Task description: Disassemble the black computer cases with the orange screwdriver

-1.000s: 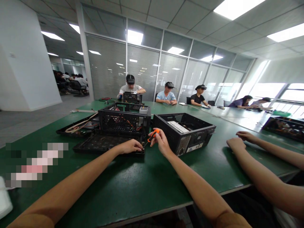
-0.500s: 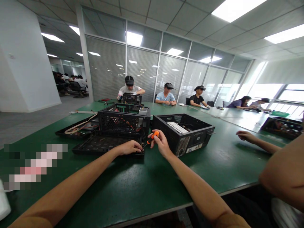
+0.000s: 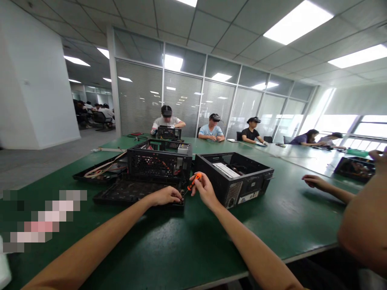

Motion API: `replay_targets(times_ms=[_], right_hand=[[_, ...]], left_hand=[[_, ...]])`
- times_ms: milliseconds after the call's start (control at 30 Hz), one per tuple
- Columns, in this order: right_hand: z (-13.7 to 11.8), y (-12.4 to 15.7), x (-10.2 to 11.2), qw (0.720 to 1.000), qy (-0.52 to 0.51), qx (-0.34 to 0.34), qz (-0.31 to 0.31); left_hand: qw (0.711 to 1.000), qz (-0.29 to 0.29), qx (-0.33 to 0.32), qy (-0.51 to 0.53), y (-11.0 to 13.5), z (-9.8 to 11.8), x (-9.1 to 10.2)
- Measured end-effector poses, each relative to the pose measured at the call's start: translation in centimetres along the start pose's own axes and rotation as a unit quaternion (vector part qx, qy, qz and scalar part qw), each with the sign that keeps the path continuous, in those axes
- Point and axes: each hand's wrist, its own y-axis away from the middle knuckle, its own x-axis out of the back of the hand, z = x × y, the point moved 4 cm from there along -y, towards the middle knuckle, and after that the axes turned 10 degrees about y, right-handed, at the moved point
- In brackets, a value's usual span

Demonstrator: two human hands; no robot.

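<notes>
My right hand is closed round an orange-handled screwdriver, whose tip points down-left at the near corner of a flat black panel lying on the green table. My left hand rests on that panel's near right corner, fingers curled right by the screwdriver tip; whether they pinch anything is hidden. Behind the panel stands an open black computer case with wires inside. A second open black case sits just right of my right hand.
A co-worker's forearm and hand lie on the table at right, with their raised arm close to the camera. Another black tray with cables is at back left. Several people sit along the far side. A case rests at far right.
The view tilted slightly upward. My hands stayed at the panel corner with the screwdriver. The co-worker's nearer arm lifted off the table and now fills the right edge.
</notes>
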Motion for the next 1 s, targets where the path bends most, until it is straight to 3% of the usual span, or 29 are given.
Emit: replay_targets(times_ms=[133, 333, 533, 667, 1000], right_hand=[[-0.1, 0.0, 0.0, 1.0, -0.011, -0.004, 0.02], [-0.7, 0.1, -0.4, 1.0, -0.013, 0.0, -0.026], [-0.4, -0.1, -0.3, 1.0, -0.009, -0.013, 0.01], [-0.4, 0.1, -0.2, 1.0, -0.023, -0.009, -0.011], [0.7, -0.1, 0.1, 1.0, -0.01, -0.016, 0.003]], left_hand=[[1.0, 0.007, 0.001, -0.005, 0.1, -0.2, 0.1], [1.0, 0.002, -0.009, 0.003, 0.3, 0.1, 0.0], [1.0, 0.007, -0.005, 0.006, 0.0, -0.7, 0.1], [1.0, 0.014, 0.002, 0.003, -0.2, -1.2, 0.2], [1.0, 0.007, 0.006, 0.024, 0.0, -0.1, 0.0]])
